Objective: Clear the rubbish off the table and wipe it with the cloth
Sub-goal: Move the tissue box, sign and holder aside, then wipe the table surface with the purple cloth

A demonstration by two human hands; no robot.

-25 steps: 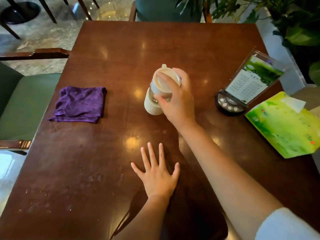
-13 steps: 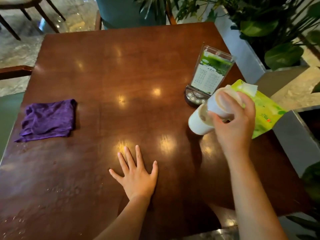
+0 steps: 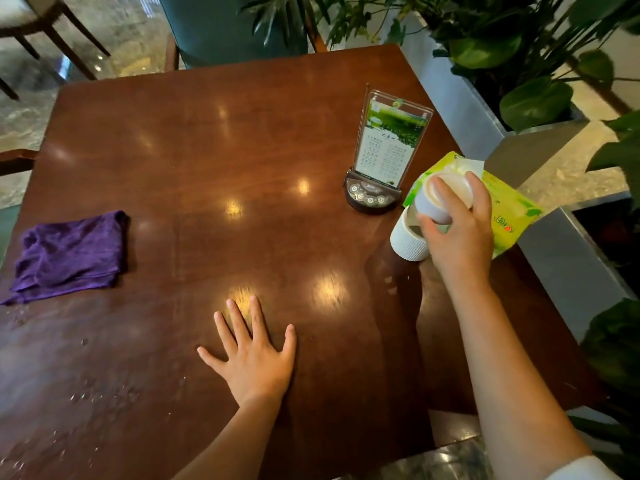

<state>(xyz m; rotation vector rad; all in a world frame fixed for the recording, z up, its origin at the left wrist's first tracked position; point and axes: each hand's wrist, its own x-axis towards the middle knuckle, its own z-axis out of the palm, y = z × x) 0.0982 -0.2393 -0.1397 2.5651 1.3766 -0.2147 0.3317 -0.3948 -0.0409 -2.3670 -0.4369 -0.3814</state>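
Note:
My right hand (image 3: 457,233) grips a white lidded cup (image 3: 410,239) by its top, tilted, low over the right side of the dark wooden table (image 3: 242,150), in front of the green tissue pack (image 3: 512,216). Whether the cup's ribbed base touches the table I cannot tell. My left hand (image 3: 254,358) lies flat on the table near the front, fingers spread, holding nothing. A crumpled purple cloth (image 3: 69,254) lies at the table's left edge. Water droplets (image 3: 100,396) speckle the front left of the tabletop.
A clear menu stand on a dark button base (image 3: 381,161) stands just left of the cup. Grey metal planters (image 3: 568,261) with leafy plants run along the table's right edge. A teal chair (image 3: 221,26) is at the far side, a green seat at the left.
My right hand has carried the cup from the table's middle over to the right side, next to the tissue pack, and lowered it. The left hand has stayed flat in place.

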